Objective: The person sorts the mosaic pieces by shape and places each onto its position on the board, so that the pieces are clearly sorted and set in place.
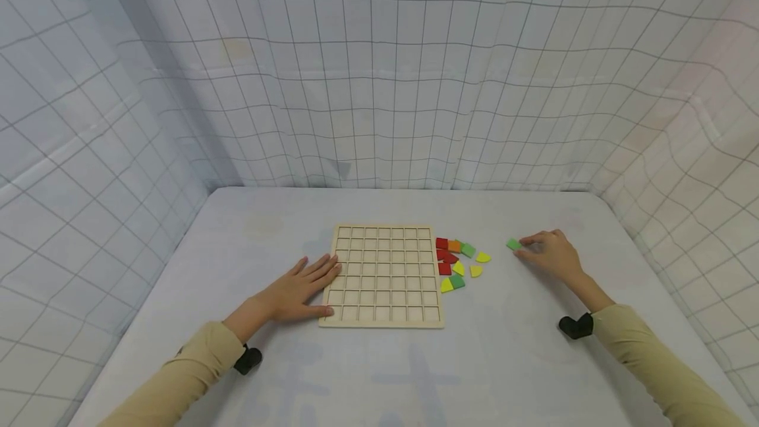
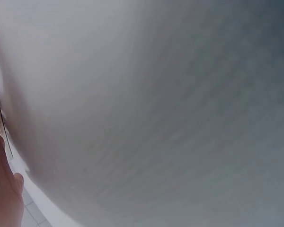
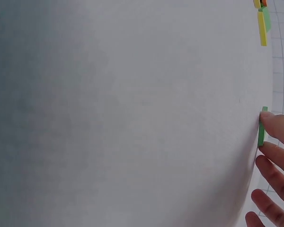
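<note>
In the head view, I am resting my left hand (image 1: 302, 288) on the left rim of a pale wooden square-celled board (image 1: 383, 283), its fingers lying straight and spread, the thumb reaching the near left part; this hand is grasping nothing. The board is lying flat on a white-covered table (image 1: 504, 368). Just beyond its right edge, small flat pieces are lying in a loose cluster: a red square piece (image 1: 441, 242) at the far end, an orange square piece (image 1: 454, 246) touching it, a green square piece (image 1: 468, 250) to the right of that, and more red, yellow and green ones nearer to me. A yellow rounded piece (image 1: 483, 257) is lying a little to the right of the cluster. Farther right, well apart from the board, I am pinching a green flat square tile (image 1: 513, 244) between the thumb and fingers of my right hand (image 1: 553, 254). I am wearing beige sleeves (image 1: 658, 368).

In the left wrist view, my hand is showing only partly at the left edge, beside the board's thin edge; pale surface is filling most of the rest.

In the right wrist view, I am gripping the green tile by opposite edges, my other fingers spreading below it. I cannot tell whether the tile is touching the table. Yellow, green and orange pieces are showing at the upper right.
</note>
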{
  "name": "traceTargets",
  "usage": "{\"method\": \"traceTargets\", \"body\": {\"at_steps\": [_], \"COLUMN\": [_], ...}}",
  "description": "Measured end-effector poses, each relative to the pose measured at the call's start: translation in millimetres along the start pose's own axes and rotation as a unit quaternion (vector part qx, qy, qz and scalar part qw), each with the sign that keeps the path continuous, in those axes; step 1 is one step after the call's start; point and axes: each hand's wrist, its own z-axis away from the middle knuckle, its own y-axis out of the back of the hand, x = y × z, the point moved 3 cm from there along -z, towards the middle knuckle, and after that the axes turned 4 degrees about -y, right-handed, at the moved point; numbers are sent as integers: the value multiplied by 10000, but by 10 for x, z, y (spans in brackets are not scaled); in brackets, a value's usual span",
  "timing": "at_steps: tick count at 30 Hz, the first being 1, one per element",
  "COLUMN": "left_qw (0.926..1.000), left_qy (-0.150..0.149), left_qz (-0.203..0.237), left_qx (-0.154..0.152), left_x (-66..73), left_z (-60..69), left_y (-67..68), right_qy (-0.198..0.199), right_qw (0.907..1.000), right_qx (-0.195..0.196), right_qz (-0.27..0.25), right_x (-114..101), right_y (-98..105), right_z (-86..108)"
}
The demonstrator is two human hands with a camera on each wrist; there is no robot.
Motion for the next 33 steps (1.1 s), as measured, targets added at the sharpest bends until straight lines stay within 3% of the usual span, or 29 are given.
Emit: {"method": "traceTargets", "body": {"at_steps": [11, 33], "left_qw": [9997, 9998], "left_qy": [-172, -118], "left_qz": [-187, -32], "left_qx": [-38, -141], "left_x": [28, 26], "left_z": [-10, -34], "left_y": [45, 33], "right_qy": [-45, -43], "right_qw": [10000, 9999], "right_qx": [-4, 100], "right_qz": [-51, -26], "right_x": [-17, -46], "right_y": [6, 17], "right_z": [11, -11]}}
